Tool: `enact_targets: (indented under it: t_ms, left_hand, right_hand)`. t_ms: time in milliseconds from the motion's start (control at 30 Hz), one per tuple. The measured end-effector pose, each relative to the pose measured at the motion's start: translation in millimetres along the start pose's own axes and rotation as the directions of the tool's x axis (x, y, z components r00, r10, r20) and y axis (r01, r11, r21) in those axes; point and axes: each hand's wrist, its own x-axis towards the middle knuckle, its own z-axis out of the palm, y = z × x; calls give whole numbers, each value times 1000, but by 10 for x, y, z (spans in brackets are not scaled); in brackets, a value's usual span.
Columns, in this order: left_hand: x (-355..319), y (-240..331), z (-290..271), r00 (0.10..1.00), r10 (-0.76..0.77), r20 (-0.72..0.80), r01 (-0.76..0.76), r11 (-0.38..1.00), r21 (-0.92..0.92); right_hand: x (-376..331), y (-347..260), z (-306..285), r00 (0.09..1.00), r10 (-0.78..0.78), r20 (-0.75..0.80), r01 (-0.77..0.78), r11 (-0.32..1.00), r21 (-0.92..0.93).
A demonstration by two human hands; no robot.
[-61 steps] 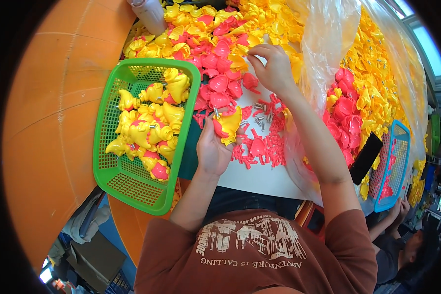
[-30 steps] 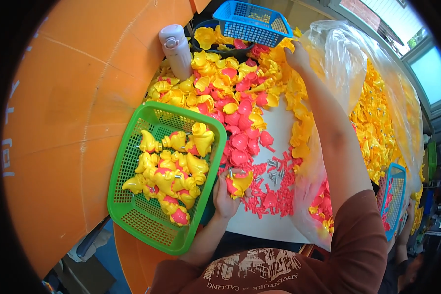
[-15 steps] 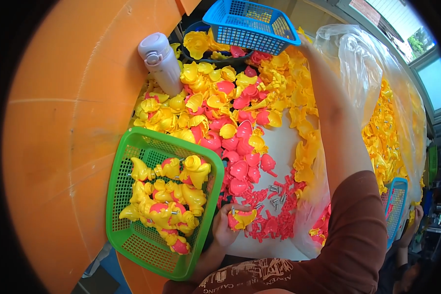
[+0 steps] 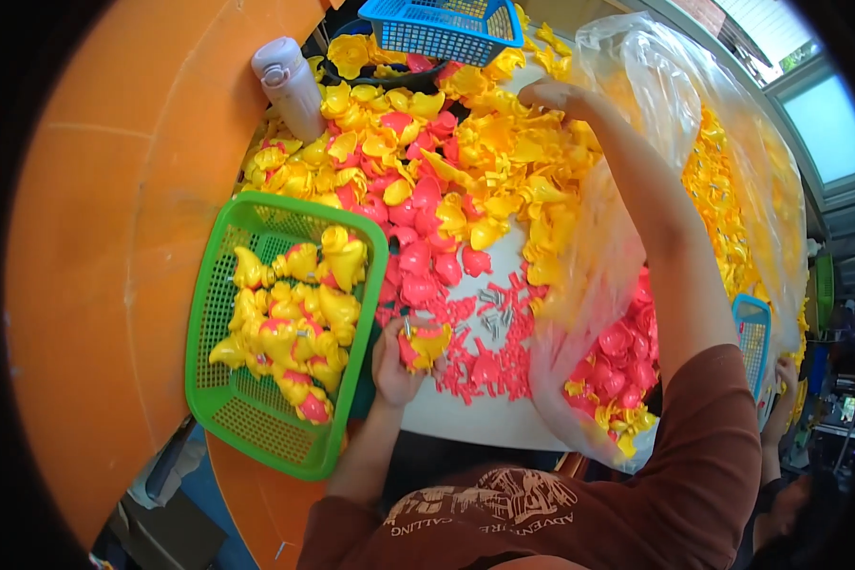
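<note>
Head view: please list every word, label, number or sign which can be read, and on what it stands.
Shirt: pale lettering beside a pale print; I do not copy words.
Held piece: no readable text.
Bottle: none readable.
Background items, far right: too small and blurred.

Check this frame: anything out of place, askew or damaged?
One oddity: a pale lilac, lidded cylindrical bottle stands at the edge of the curved yellow and pink plastic shells, unlike any part there. It appears to lean, though fisheye bending may explain that. No clear damage shows.
</note>
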Motion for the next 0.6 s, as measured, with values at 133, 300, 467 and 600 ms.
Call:
enact_targets:
  t_ms: [133,300,467,600]
  left_hand:
    - [40,31,20,1000,-9,25,10,999,-36]
    - [11,48,74,1000,-12,8,12,999,-33]
    - [21,34,85,998,10,58,-10,1000,-1]
    - [40,37,142,999,40,17,-41,997,72]
  right_hand:
    - [-439,-68,242,974,-210,84,221,964,-149]
    - [-817,126,464,766,-627,-141,552,755,-355]
    - [-1323,205,765,622,-728,-287,588,677,-443]
    - [-1572,239,920,556,-738,-383,538,670,-511]
